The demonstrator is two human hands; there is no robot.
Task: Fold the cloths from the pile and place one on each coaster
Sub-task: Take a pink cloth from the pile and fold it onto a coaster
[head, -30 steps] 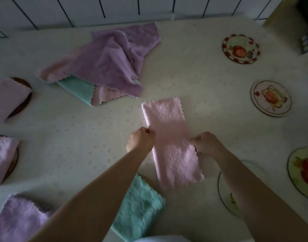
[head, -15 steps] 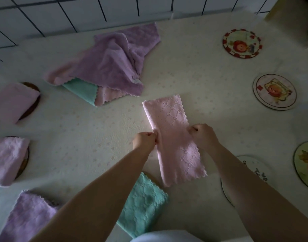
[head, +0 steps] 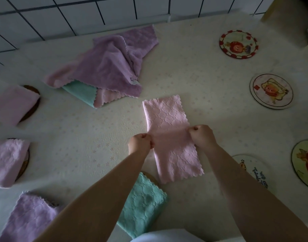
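pink cloth (head: pixel 172 138) lies as long strip on table (head: pixel 210 102), just below pile (head: pixel 108 70). left hand (head: pixel 140 143) and right hand (head: pixel 201 136) pinch its long edges at mid-length, fingers curled on fabric. since a second ago both hands slid farther up strip; near end now hangs free. judgement: second fold starting. bare coasters (head: pixel 271 91) wait on right; left ones already covered.

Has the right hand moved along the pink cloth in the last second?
Yes. The right hand has slid up the pink cloth toward its far end, nearer the pile; the cloth's near end hangs lower below it.
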